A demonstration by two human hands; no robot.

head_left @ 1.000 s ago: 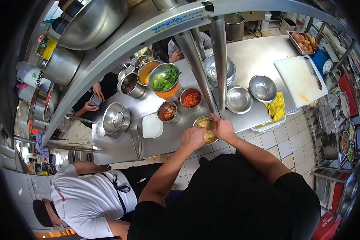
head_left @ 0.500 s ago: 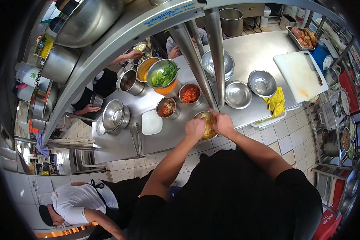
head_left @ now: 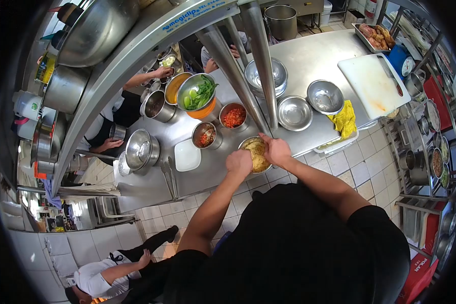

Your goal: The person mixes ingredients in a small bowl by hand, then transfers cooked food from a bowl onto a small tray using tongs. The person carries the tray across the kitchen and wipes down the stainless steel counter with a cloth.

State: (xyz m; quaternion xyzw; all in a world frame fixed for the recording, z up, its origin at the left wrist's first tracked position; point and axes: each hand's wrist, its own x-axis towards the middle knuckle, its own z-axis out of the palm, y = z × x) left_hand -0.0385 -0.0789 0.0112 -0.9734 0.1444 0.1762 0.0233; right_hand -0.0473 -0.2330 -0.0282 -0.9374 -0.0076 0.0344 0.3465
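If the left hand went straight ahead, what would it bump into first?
Probably the bowl of yellow food: the left hand is right at its edge. I can't tell how deep, so it might hit the rim or go into the food.

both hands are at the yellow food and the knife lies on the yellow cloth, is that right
Not the knife: the head view shows it on the white board, not the yellow cloth. The left hand and right hand are at the yellow food.

"magiclip" stands on the shelf edge (head_left: 207,11), "polar" on the red box (head_left: 414,283).
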